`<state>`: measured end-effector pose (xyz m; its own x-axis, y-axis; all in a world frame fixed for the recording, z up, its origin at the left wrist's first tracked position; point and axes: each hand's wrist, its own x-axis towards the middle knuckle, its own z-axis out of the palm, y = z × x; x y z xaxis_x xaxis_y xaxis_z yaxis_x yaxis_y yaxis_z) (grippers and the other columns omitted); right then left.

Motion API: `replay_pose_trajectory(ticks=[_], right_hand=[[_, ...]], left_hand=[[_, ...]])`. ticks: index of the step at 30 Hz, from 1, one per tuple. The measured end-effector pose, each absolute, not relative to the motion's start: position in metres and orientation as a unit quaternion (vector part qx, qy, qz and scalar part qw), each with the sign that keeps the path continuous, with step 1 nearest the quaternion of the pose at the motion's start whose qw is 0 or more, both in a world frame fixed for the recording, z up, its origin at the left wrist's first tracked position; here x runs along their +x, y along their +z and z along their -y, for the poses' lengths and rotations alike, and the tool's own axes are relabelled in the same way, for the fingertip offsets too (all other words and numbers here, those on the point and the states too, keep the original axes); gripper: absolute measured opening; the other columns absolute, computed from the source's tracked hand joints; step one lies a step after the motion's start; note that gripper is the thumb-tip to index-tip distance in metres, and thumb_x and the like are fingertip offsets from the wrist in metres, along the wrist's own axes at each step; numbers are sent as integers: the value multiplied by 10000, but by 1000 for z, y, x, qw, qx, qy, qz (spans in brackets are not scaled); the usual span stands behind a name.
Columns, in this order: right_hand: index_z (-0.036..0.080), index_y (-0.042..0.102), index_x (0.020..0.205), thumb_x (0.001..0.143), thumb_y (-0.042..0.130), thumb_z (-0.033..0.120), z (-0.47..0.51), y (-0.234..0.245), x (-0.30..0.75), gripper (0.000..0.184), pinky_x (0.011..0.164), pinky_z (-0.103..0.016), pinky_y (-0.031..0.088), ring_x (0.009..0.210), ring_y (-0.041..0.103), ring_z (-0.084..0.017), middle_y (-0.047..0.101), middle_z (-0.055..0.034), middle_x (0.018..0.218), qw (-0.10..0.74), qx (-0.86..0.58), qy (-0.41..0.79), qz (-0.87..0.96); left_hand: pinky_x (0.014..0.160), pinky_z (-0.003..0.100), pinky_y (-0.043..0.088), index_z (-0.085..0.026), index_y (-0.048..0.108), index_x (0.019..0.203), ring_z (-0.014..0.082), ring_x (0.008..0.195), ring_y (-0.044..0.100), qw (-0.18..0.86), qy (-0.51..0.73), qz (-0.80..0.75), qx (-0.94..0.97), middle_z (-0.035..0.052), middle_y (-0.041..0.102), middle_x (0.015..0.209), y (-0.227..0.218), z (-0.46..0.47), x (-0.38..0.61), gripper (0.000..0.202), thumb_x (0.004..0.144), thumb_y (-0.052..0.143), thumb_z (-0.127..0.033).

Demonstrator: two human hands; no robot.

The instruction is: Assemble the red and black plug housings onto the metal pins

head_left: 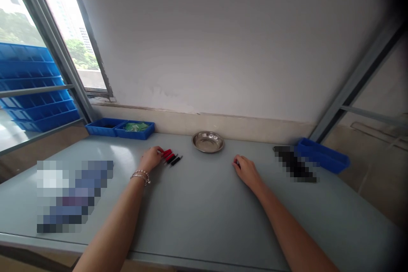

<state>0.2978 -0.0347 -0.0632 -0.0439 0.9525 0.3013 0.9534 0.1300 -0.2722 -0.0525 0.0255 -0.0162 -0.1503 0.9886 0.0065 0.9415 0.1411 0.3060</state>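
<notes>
On the left, my left hand point(152, 158), with a beaded bracelet on its wrist, lies low over the table. Its fingers are bent together, and the fingertips meet the end of a small red rod-like piece point(167, 153). Beside that piece lie more short red and black ones, among them a black piece point(175, 160) with a thin tip; their exact kind is too small to tell. My right hand point(245, 168) rests on the table to the right of a round metal dish point(208, 142). Its fingers are curled closed, and whatever they may hold is hidden.
At the back left stand two blue bins, a dark-filled one point(103, 129) and one point(135, 134) holding green packets point(137, 126). A blurred-out bluish object point(78, 197) lies front left. A blurred-out dark object point(295, 163) sits by a blue bin point(323, 157) at right.
</notes>
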Motion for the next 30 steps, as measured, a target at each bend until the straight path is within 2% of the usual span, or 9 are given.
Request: replay_pose_trajectory(ticks=[9,14,19,24,30], right_hand=[[180,549,821,847,456,186,36,-62,297,97,688,-270,367,782,588,-173,640,-63,835,202,-670,-2,714],[184,546,842,855,460,228,36,-63,297,98,686,-274,359,780,584,-176,639,-63,845,204,-675,-15,709],[189,547,835,840,471,232,37,-65,298,87,675,-269,358,777,583,-177,639,-61,832,210,-669,-20,713],[191,551,832,839,456,235,36,-66,299,105,681,-274,356,763,582,-176,644,-63,839,213,-666,-16,715],[190,547,824,846,454,227,37,-64,298,102,671,-270,355,769,593,-179,653,-62,839,211,-665,-14,716]], left_hand=[[811,383,398,-240,631,967,272,1022,547,100,116,-755,638,60,657,1039,-8,-22,-48,276,817,449,-385],[829,332,399,-217,629,922,239,1006,531,51,136,-659,738,69,631,985,-6,-16,-31,264,789,498,-405],[747,282,418,-212,624,872,214,920,561,78,77,-593,797,55,621,917,-14,-14,-18,207,713,602,-342],[704,269,412,-213,602,871,202,889,569,73,64,-606,790,44,624,908,-16,-13,-16,169,713,589,-271],[647,290,412,-219,586,861,241,898,576,43,54,-646,761,72,627,948,-11,-6,-14,165,733,555,-318]])
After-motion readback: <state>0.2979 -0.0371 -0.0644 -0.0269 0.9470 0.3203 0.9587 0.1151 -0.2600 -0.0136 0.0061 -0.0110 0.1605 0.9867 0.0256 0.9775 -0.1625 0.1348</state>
